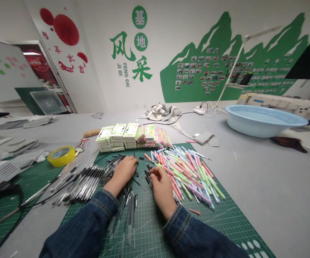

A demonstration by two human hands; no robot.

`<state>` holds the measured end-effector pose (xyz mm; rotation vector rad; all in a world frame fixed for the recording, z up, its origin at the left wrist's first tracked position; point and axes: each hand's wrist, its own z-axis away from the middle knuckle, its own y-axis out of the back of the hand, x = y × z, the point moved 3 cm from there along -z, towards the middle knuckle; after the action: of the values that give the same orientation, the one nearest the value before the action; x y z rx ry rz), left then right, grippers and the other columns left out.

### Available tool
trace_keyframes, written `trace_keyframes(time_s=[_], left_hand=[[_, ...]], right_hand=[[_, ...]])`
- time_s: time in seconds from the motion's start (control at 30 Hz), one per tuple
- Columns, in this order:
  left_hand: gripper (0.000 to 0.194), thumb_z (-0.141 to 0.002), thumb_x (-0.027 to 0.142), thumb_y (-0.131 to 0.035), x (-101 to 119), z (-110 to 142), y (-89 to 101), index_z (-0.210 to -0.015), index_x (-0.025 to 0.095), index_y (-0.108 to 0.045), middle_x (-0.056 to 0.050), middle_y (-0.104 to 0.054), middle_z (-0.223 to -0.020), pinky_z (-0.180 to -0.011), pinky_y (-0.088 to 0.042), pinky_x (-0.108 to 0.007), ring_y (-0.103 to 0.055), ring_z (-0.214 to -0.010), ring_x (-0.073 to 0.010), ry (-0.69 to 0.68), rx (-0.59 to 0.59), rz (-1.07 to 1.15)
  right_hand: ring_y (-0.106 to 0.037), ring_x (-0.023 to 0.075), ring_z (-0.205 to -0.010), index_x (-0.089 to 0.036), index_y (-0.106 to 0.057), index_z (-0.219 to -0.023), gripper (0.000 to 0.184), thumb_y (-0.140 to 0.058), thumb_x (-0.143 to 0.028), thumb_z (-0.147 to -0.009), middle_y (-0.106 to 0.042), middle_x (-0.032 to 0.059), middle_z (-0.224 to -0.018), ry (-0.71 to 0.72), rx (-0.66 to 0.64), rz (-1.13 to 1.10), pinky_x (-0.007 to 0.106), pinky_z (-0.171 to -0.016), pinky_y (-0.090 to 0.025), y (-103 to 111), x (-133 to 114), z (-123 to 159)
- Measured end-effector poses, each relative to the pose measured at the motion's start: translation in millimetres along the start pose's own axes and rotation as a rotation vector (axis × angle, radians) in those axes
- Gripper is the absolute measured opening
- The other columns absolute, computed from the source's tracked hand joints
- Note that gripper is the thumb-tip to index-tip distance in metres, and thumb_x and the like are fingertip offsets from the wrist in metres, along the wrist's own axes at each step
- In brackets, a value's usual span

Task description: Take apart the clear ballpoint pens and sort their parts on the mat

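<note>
Slim dark refills are laid on the green mat, where black caps are met by the right hand, dark pieces are part-covered by the left hand, neither grip discernible, and coloured pens are heaped rightward.

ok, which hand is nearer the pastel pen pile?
Right. The right hand is beside the left edge of the pastel pen pile; the left hand is farther left, over dark pen parts.
</note>
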<state>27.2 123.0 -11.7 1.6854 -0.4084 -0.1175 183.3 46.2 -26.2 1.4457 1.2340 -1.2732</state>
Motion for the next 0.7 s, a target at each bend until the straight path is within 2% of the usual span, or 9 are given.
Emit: trace_keyframes(time_s=[0.1,0.17,0.23,0.47,0.7], left_hand=[[0.017,-0.085,0.026,-0.050,-4.0,1.4,1.1,-0.086,0.020,-0.066,-0.009,-0.065,-0.095,-0.084,-0.041,-0.031,-0.057,-0.097,-0.0218,0.088,-0.004,-0.038],[0.012,-0.082,0.028,-0.055,-6.3,1.3,1.1,-0.083,0.020,-0.065,-0.008,-0.066,-0.093,-0.081,-0.042,-0.030,-0.059,-0.094,-0.0218,0.154,-0.012,-0.054],[0.010,-0.079,0.026,-0.058,-8.4,0.6,0.8,-0.084,0.021,-0.064,-0.008,-0.068,-0.091,-0.077,-0.043,-0.029,-0.061,-0.091,-0.0215,0.216,-0.024,-0.062],[0.021,-0.075,0.015,-0.052,-10.3,0.4,3.8,-0.092,0.016,-0.065,-0.016,-0.070,-0.093,-0.069,-0.046,-0.031,-0.066,-0.088,-0.0264,0.399,-0.074,-0.051],[0.019,-0.064,0.011,-0.057,-6.8,-2.9,3.3,-0.078,0.013,-0.069,-0.021,-0.071,-0.093,-0.071,-0.048,-0.031,-0.066,-0.091,-0.0298,0.446,-0.127,0.025]], right_hand=[[-0.053,0.0214,-0.088,-0.018,-0.059,-0.090,0.019,-0.046,-0.008,-0.080,-0.060,0.0068,-0.090,0.288,-0.012,0.559,0.034,-0.081,-0.040,0.7,-9.3,3.0],[-0.052,0.0228,-0.092,-0.018,-0.059,-0.092,0.022,-0.046,-0.004,-0.080,-0.059,0.0090,-0.094,0.384,-0.071,0.844,0.036,-0.083,-0.040,-3.1,-8.7,6.6],[-0.051,0.0231,-0.093,-0.017,-0.058,-0.093,0.024,-0.046,-0.001,-0.079,-0.057,0.0105,-0.097,0.422,-0.115,1.026,0.035,-0.083,-0.041,-6.8,-5.5,9.6],[-0.051,0.0248,-0.088,-0.016,-0.060,-0.091,0.023,-0.046,-0.001,-0.080,-0.058,0.0120,-0.092,0.496,-0.181,1.264,0.035,-0.073,-0.043,-17.8,-6.4,19.9],[-0.056,0.0244,-0.079,-0.013,-0.061,-0.085,0.023,-0.045,0.002,-0.077,-0.060,0.0135,-0.086,0.471,-0.210,1.312,0.033,-0.066,-0.041,-20.9,-4.0,27.3]])
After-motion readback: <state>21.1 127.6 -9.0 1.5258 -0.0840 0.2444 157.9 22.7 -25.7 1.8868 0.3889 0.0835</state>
